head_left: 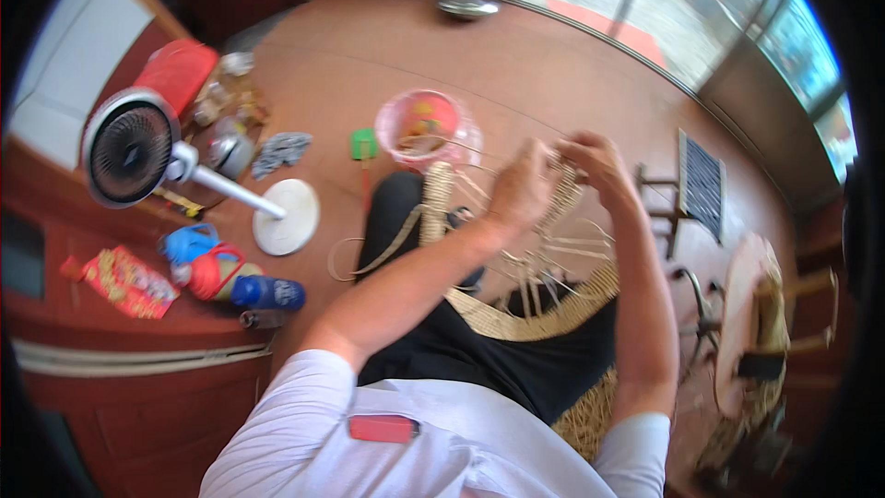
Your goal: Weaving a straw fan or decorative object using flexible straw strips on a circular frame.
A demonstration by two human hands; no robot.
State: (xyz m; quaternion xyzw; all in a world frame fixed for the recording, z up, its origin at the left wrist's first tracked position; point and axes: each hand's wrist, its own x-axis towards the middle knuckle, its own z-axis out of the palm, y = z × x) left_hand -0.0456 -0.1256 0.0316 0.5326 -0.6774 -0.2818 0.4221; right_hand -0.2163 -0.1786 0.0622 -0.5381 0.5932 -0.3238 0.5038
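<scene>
A pale tan woven straw band curves across my lap, with many loose strands trailing inside its ring. Its far side rises between my hands, and another woven end lies over my left knee. My left hand is closed on the band's far edge, its fingers bent around the weave. Beside it, my right hand has its fingers pinched together at the same edge. Whether a single strand sits in that pinch is too blurred to tell. A long loose strand loops out over my left leg.
A pink bucket stands on the floor just beyond my knees. A white fan, bottles and a red packet are at the left. A low stool and a chair stand at the right. A metal bowl lies far off.
</scene>
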